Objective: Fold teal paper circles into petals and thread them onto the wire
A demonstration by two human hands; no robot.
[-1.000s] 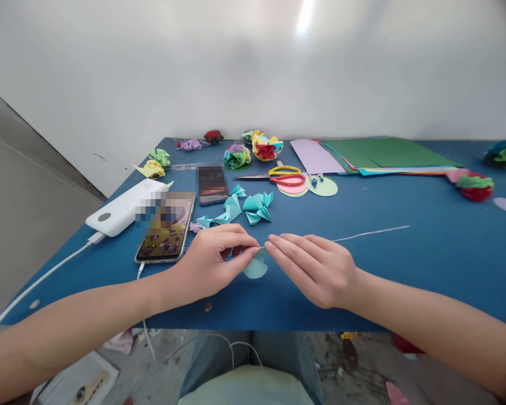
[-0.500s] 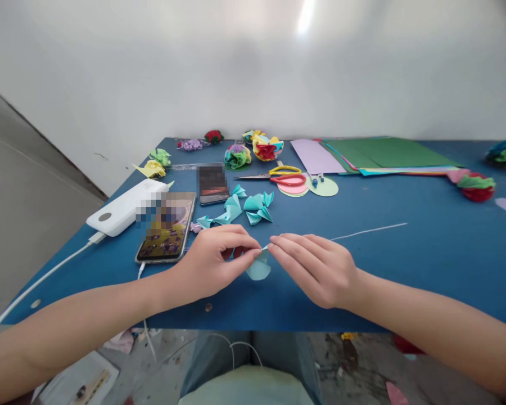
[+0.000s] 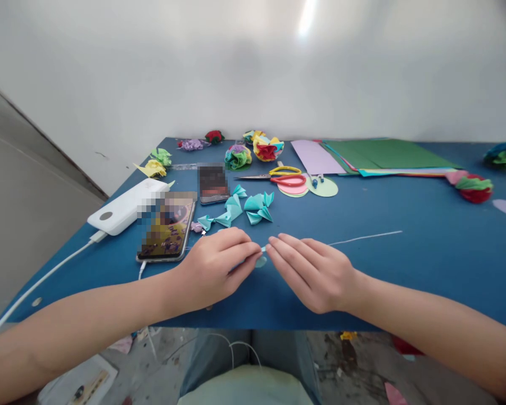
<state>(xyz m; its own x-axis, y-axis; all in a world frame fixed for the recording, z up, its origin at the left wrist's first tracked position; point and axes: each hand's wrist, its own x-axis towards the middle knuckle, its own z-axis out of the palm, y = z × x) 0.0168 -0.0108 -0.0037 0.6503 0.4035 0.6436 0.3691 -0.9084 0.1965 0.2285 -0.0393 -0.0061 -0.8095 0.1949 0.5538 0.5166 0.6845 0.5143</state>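
Observation:
My left hand (image 3: 221, 264) is closed in a pinch on a small light-blue paper piece (image 3: 260, 261), mostly hidden by the fingers. From the right, my right hand (image 3: 314, 273) pinches the same paper, its fingertips almost meeting the left ones. A thin white wire (image 3: 366, 237) sticks out to the right from behind my right hand; its near end is hidden. Just beyond the hands lie folded turquoise paper pieces (image 3: 259, 207), and more turquoise folds (image 3: 230, 212) sit left of those.
On the left lie a phone (image 3: 168, 230), a white power bank (image 3: 126, 205) with a cable, and a second phone (image 3: 213, 183). Scissors (image 3: 284, 175) rest by paper ovals. Coloured paper sheets (image 3: 388, 153) and several crumpled paper flowers (image 3: 269, 147) line the back.
My left fingers have closed further over the light-blue paper, so less of it shows. The wire's far end has shifted slightly down and left.

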